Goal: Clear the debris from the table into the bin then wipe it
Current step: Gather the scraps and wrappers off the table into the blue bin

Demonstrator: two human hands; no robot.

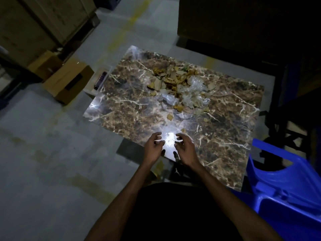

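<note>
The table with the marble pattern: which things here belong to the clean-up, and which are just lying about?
Part of the job:
- marble-patterned table
- cardboard scraps
- crumpled clear plastic
- left hand and right hand, both empty, above the near edge

Just lying about:
- cardboard box on the floor
- blue plastic chair

No bin or cloth clearly shows.

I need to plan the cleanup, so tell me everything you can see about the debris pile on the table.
The debris is a loose heap on the far half of the marble-patterned table: torn tan cardboard scraps, crumpled clear plastic film, yellowish bits and a small green piece at the far edge. A few stray scraps trail toward the near side. It lies flat on the tabletop; neither hand touches it.
</note>
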